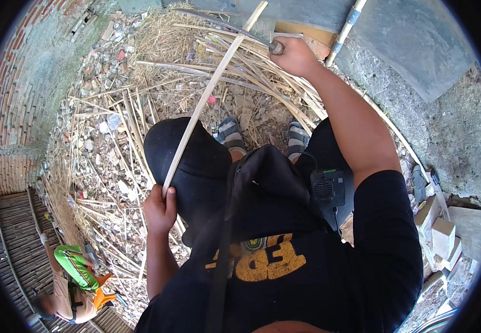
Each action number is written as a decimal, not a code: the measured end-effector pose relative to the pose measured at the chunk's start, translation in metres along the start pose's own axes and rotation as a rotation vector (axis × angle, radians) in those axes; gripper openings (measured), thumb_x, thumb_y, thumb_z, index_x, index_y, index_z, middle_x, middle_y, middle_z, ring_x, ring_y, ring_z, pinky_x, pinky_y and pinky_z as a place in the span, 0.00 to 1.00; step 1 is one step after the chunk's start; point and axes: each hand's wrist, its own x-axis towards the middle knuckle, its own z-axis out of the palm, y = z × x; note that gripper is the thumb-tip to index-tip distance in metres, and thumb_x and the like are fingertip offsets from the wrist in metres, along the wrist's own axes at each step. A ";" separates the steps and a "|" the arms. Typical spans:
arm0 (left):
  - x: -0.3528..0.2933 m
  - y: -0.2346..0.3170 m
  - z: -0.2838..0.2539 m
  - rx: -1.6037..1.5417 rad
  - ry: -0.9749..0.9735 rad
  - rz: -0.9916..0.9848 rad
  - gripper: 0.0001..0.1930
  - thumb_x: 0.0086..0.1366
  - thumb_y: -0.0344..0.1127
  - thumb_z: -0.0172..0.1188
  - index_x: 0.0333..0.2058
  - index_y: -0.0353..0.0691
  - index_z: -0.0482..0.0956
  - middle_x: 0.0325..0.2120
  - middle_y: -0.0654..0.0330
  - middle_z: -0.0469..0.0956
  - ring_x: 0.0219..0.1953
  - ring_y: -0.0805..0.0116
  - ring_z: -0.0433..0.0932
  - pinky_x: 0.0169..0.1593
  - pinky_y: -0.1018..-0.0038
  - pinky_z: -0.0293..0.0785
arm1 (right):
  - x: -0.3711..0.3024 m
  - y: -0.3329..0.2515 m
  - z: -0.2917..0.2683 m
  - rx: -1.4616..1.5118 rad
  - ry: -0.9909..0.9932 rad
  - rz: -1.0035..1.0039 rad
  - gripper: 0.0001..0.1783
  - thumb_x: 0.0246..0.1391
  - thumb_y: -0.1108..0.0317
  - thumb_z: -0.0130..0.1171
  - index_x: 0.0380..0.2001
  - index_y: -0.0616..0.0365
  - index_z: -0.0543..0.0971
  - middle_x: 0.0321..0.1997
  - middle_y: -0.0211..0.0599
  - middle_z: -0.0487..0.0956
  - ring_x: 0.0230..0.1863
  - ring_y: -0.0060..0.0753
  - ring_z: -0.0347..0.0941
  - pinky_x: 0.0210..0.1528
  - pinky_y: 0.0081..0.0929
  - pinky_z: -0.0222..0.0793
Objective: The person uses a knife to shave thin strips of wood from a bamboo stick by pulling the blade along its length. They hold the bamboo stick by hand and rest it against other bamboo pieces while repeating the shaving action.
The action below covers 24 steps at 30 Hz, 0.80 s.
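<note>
A long pale bamboo strip point(201, 100) slants up across my left knee toward the top of the view. My left hand point(161, 211) is closed round its lower end, with the thumb along it. My right hand point(294, 56) grips the short handle of a long-bladed knife point(218, 21), whose dark blade points left. Near the strip's far end the blade crosses it and seems to touch it; whether it has cut in, I cannot tell.
Many split bamboo strips point(284, 91) lie on the littered ground past my sandals point(231, 135). A brick wall point(18, 83) runs along the left. Another person point(74, 294) sits at lower left. Bricks and blocks point(443, 236) are stacked at right, below a grey slab point(412, 44).
</note>
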 end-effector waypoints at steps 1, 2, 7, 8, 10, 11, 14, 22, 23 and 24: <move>0.000 0.001 -0.001 -0.056 -0.016 0.007 0.17 0.72 0.40 0.56 0.26 0.37 0.67 0.14 0.49 0.70 0.17 0.47 0.72 0.24 0.58 0.64 | 0.000 0.002 0.001 0.009 0.056 -0.020 0.24 0.47 0.57 0.63 0.48 0.55 0.82 0.42 0.54 0.83 0.45 0.55 0.80 0.51 0.43 0.75; 0.000 0.002 -0.002 -0.112 -0.032 0.014 0.17 0.72 0.40 0.56 0.26 0.36 0.67 0.14 0.50 0.70 0.17 0.49 0.71 0.24 0.59 0.64 | -0.001 0.005 0.001 0.034 0.066 -0.013 0.24 0.47 0.57 0.63 0.48 0.55 0.82 0.41 0.54 0.83 0.44 0.55 0.80 0.50 0.43 0.76; -0.004 0.005 -0.014 -0.116 -0.097 -0.080 0.12 0.73 0.37 0.55 0.33 0.33 0.72 0.16 0.52 0.74 0.19 0.58 0.75 0.26 0.64 0.67 | -0.008 0.000 0.002 0.082 0.187 -0.102 0.15 0.52 0.58 0.66 0.39 0.55 0.83 0.32 0.50 0.82 0.33 0.51 0.79 0.39 0.39 0.74; -0.004 0.008 -0.015 -0.108 -0.092 -0.097 0.11 0.73 0.37 0.55 0.34 0.33 0.73 0.17 0.52 0.74 0.19 0.58 0.75 0.26 0.64 0.67 | -0.008 0.001 0.001 0.071 0.172 -0.118 0.15 0.51 0.58 0.66 0.39 0.55 0.84 0.31 0.50 0.82 0.33 0.51 0.79 0.39 0.40 0.74; -0.006 0.011 -0.018 -0.084 -0.084 -0.139 0.11 0.73 0.37 0.55 0.36 0.33 0.74 0.17 0.52 0.75 0.20 0.59 0.76 0.26 0.65 0.68 | -0.010 -0.006 -0.001 0.059 0.137 -0.146 0.15 0.51 0.58 0.67 0.39 0.55 0.84 0.30 0.49 0.82 0.31 0.51 0.79 0.37 0.40 0.74; -0.007 0.015 -0.018 -0.076 -0.068 -0.113 0.12 0.73 0.38 0.54 0.36 0.33 0.74 0.17 0.52 0.75 0.20 0.58 0.76 0.26 0.64 0.68 | -0.010 -0.009 -0.002 0.049 0.099 -0.148 0.15 0.50 0.59 0.67 0.38 0.54 0.84 0.29 0.49 0.82 0.31 0.51 0.79 0.37 0.41 0.74; -0.011 0.017 -0.017 -0.009 -0.051 -0.066 0.13 0.74 0.39 0.53 0.36 0.33 0.74 0.17 0.52 0.74 0.19 0.56 0.76 0.26 0.63 0.68 | -0.013 -0.020 -0.002 0.033 0.012 -0.188 0.13 0.49 0.60 0.67 0.37 0.53 0.84 0.27 0.49 0.81 0.31 0.53 0.79 0.36 0.43 0.74; -0.016 0.015 -0.001 -0.061 0.024 -0.114 0.21 0.77 0.45 0.47 0.28 0.35 0.72 0.15 0.48 0.71 0.18 0.48 0.73 0.25 0.57 0.63 | -0.022 -0.033 0.010 -0.033 -0.101 -0.294 0.12 0.46 0.60 0.66 0.34 0.52 0.83 0.27 0.48 0.81 0.33 0.54 0.79 0.37 0.46 0.74; -0.016 0.014 -0.001 -0.054 0.008 -0.119 0.21 0.77 0.45 0.47 0.28 0.35 0.72 0.15 0.48 0.71 0.18 0.47 0.72 0.24 0.57 0.63 | -0.023 -0.034 0.007 -0.075 -0.167 -0.260 0.15 0.46 0.60 0.66 0.38 0.50 0.83 0.31 0.48 0.82 0.36 0.54 0.80 0.40 0.47 0.75; -0.014 0.012 -0.001 -0.047 -0.009 -0.123 0.21 0.77 0.45 0.47 0.27 0.35 0.71 0.15 0.48 0.70 0.18 0.47 0.72 0.24 0.57 0.63 | -0.024 -0.039 -0.001 -0.117 -0.231 -0.225 0.18 0.47 0.59 0.65 0.42 0.49 0.83 0.34 0.48 0.83 0.39 0.53 0.80 0.43 0.47 0.76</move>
